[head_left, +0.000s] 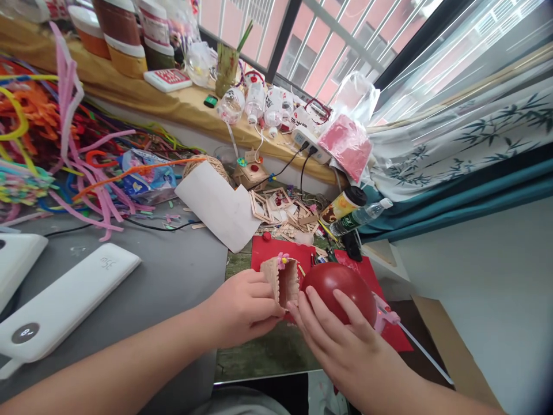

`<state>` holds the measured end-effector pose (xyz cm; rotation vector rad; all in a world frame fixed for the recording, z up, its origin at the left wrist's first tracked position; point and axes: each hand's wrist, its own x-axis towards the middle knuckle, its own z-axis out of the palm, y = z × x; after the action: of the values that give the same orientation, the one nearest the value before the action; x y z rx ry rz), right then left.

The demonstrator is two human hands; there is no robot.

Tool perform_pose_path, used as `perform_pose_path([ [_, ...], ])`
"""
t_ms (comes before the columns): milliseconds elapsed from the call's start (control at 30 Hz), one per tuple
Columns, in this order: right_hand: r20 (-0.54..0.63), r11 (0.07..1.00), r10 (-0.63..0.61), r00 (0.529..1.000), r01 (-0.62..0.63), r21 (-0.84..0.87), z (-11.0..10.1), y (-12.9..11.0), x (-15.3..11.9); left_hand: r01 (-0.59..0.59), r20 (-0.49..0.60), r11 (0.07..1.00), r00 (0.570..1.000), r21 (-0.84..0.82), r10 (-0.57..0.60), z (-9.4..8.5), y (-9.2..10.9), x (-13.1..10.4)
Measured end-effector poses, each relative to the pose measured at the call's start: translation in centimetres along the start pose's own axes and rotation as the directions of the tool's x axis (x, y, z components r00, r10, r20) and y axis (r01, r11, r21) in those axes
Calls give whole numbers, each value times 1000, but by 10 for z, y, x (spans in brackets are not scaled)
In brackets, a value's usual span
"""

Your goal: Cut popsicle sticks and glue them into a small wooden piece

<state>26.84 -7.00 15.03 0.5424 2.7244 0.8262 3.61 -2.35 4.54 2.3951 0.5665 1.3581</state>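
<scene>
A small basket of light wooden craft sticks [287,282], with scalloped edges and a pink and yellow flower on its rim, is tilted so that its hollow inside shows. My left hand [246,302] grips it from the left, fingers closed around its side. Curved over a shiny red balloon [341,282], my right hand [334,337] holds it close beside the basket. Its lowest fingertips reach the basket's lower right edge. My right thumb is hidden. A pink glue gun [386,316] shows partly behind the balloon.
Red paper sheets [268,251] lie beneath. Behind are a white sheet [218,207], stick frames [276,207], a water bottle [360,217] and a printed cup [343,206]. At left lie fuzzy pipe cleaners [97,199] and a white power bank [73,300]. A power strip [310,147] sits on the sill.
</scene>
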Motion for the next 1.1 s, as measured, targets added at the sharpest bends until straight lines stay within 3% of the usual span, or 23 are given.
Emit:
perform_pose_path([
  [167,47,989,-139,989,141,-34,4,5,3,-41,141,986,990,164,18,-1,-1,-8],
  [367,51,985,-170,984,171,-9,8,2,13,-22,95,993,995,113,12,-3,-9,-10],
  [633,17,981,-194,981,193,23,9,-3,21,9,127,999,992,46,-15,-1,-11,-10],
  [933,-12,974,-225,974,225,6,-18,16,19,23,61,999,998,24,-24,-7,-6,-7],
  [1033,-41,975,-220,975,219,-30,-31,19,21,16,8,1000,1000,-4,-16,-13,4,0],
  [1100,-77,988,-153,985,151,-34,-37,16,23,5,6,1000,1000,16,-5,-19,17,7],
])
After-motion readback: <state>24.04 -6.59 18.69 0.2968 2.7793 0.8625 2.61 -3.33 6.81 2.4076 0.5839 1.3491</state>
